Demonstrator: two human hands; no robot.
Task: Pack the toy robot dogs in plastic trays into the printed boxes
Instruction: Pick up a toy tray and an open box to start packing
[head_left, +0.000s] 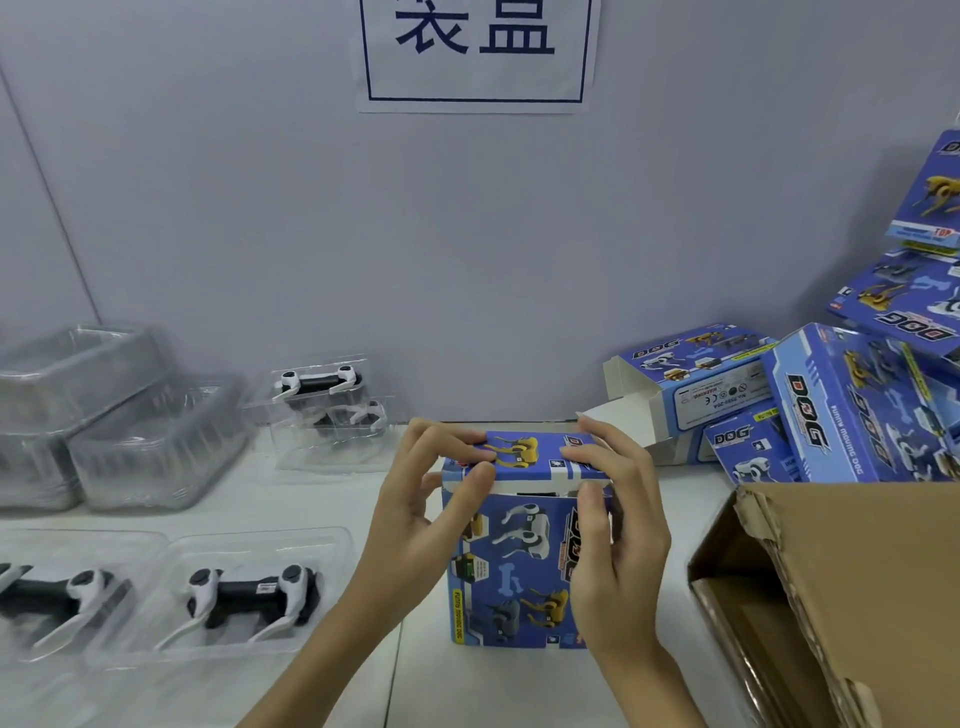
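Box's contents (540, 492) perhaps hidden

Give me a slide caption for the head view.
Both hands close the lid of a box.

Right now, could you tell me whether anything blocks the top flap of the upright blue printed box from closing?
Nothing visible does: left hand and right hand press the flap down onto the blue printed box.
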